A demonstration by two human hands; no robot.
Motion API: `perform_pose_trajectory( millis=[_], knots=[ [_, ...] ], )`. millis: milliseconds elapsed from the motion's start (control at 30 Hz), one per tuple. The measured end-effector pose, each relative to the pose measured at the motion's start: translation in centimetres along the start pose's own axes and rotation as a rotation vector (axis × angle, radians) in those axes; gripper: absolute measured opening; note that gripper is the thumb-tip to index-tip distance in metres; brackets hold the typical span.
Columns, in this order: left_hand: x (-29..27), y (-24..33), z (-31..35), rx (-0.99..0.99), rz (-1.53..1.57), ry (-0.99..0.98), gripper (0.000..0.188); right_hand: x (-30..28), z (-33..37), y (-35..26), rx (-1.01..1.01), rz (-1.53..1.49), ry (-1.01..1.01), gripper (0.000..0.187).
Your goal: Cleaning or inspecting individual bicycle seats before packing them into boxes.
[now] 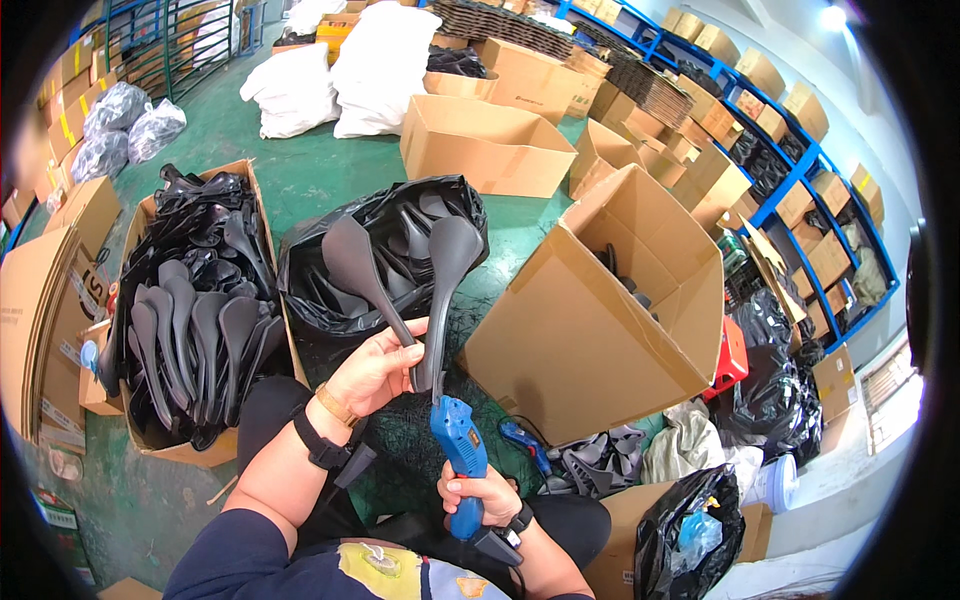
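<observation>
My left hand [375,372] is closed around the narrow noses of two black saddle shells [400,270], holding them side by side with their wide ends fanned upward. My right hand [483,493] is wrapped tight on the handle of a blue glue gun [460,450], its nozzle pointing up at the base of the right shell — touching it, I think, though my fingers hide the exact spot.

Just behind the shells sits a black plastic bag [330,300] full of more of the same, so their outlines blur into it. Left of the bag is an open cardboard box [200,455] packed with stacked shells. Right of the bag stands a large open carton [590,350] tipped toward me, with a few dark parts inside. A second blue tool [522,437] lies on the floor at the carton's near corner — close to my right hand. Beyond the bag lie white sacks [375,65] on the green floor [310,170].
</observation>
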State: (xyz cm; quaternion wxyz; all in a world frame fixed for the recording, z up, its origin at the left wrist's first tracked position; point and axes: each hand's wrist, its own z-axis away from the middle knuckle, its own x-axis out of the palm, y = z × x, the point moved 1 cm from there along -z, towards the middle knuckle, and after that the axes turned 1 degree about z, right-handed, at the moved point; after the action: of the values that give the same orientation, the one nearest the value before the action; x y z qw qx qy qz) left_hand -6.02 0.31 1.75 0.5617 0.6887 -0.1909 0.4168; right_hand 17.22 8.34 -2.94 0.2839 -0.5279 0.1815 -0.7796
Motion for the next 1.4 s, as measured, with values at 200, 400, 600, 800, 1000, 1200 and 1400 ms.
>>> perform_pose_trajectory(
  millis=[200,400,600,800,1000,1200,1400],
  knots=[
    [0.2,-0.2,0.5,-0.058,-0.043,-0.059,0.051,-0.1,0.1,-0.1,0.000,-0.003,-0.013,0.021],
    [0.0,-0.8,0.8,-0.096,-0.109,-0.105,0.054,-0.2,0.1,-0.5,-0.024,-0.021,-0.023,0.020],
    [0.3,-1.3,1.1,-0.136,-0.175,-0.136,0.057,-0.5,-0.2,-1.2,-0.085,-0.034,0.018,0.019],
    [1.1,-1.4,1.8,-0.201,-0.153,-0.157,0.062,-0.7,-0.9,-1.8,-0.190,-0.061,0.091,0.018],
    [0.8,-1.9,2.4,-0.258,-0.118,-0.194,0.056,-0.6,-1.3,-2.7,-0.334,0.022,0.209,0.020],
    [0.3,-2.7,2.4,-0.303,-0.206,-0.186,0.052,-0.8,0.0,-5.4,-0.582,0.055,0.401,0.024],
    [1.2,-3.5,2.6,-0.483,-0.602,-0.401,0.052,-2.8,1.9,-7.6,-0.771,-0.058,0.454,0.025]
  ],
)
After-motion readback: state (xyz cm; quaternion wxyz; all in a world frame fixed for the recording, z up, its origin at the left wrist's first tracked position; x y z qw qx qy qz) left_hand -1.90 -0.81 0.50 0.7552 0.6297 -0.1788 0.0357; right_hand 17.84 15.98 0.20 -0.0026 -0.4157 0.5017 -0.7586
